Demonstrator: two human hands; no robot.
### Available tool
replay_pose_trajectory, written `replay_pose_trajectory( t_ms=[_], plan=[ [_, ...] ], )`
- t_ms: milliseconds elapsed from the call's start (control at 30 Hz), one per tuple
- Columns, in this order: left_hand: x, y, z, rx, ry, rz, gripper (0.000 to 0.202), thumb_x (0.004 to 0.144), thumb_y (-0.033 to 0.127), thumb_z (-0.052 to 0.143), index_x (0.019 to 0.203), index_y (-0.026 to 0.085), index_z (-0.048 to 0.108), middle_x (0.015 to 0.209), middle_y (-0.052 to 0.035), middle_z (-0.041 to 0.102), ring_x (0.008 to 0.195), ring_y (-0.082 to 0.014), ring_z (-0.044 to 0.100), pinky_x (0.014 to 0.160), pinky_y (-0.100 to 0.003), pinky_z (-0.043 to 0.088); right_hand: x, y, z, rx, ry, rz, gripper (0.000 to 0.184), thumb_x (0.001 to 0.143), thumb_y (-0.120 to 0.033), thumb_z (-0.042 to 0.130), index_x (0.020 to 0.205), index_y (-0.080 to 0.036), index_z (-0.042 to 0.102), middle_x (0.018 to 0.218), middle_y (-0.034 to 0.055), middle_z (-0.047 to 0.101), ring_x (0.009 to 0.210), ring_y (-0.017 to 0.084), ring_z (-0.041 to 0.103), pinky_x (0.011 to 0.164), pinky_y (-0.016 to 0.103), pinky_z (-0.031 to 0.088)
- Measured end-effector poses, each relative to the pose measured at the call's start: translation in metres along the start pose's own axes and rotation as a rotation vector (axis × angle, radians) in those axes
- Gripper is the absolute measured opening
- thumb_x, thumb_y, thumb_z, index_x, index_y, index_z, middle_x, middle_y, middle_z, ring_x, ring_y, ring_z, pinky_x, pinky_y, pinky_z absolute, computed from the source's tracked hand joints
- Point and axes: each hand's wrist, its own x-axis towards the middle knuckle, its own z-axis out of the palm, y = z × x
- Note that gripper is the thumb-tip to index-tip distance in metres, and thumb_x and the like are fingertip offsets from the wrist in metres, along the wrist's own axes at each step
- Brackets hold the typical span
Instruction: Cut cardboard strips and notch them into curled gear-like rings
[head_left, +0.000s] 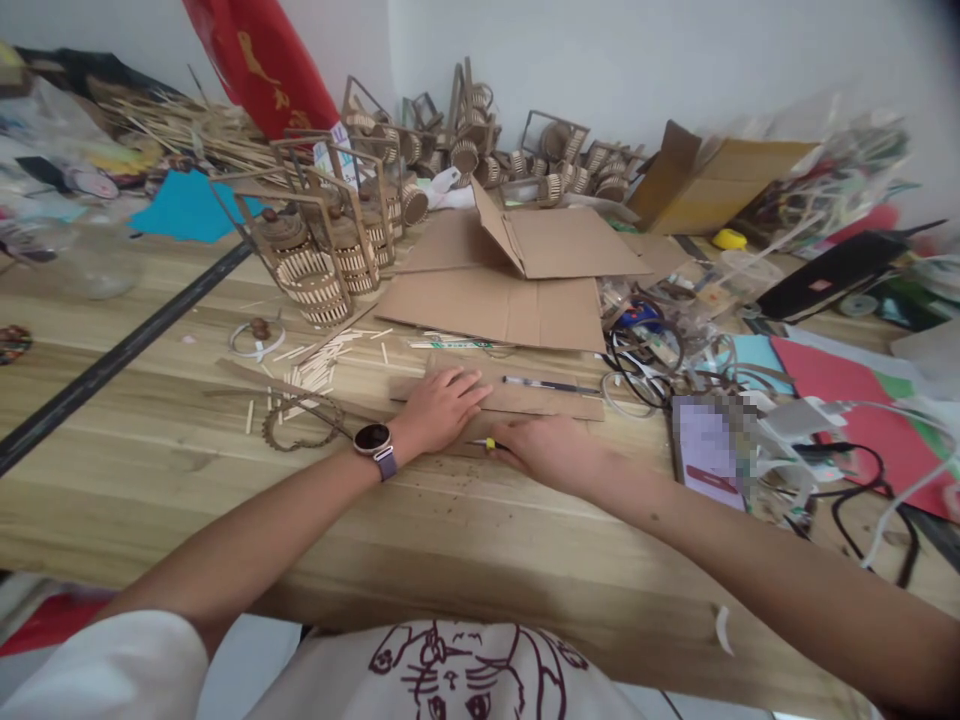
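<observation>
Head view, only one: left hand (444,408) is flat, fingers spread, pressing on a brown cardboard strip (559,401) at mid table. Right hand (555,452) is curled around a small yellow-collared tool (491,444), thin tip pointing left, just near of the strip. Pen (551,384) lies on the strip's far side, toward the right.

Step looks like hand-guided tool work along the strip, left hand as clamp. My read: the next move calls for firm left pressure, a steady tip, and left fingers out of the tip's path.

Hard to make out: tool type (blade or driver), since the right hand covers its handle. Can't tell if the tip touches the strip. Left hand hides part of the strip. Phone (701,450) at right is partly pixelated; the right upper arm is cut off.
</observation>
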Motion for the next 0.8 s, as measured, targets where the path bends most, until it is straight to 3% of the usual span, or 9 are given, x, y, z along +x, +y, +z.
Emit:
replay_pose_trajectory(
  t_ms=[800],
  plan=[
    [0.0007,0.0039,-0.0043,0.019,-0.049,-0.028,0.041,0.103,0.033,0.034,0.137,0.02,0.053,0.146,-0.0081,0.051,0.131,-0.0311,0.043,0.104,-0.048,0.04,0.0036,-0.0052,-0.006,-0.062,-0.027,-0.041,0.028,0.099,-0.034,0.046,0.117,-0.021,0.064,0.098,0.0084,0.078,0.087,0.027,0.074,0.062,0.03,0.053]
  ],
)
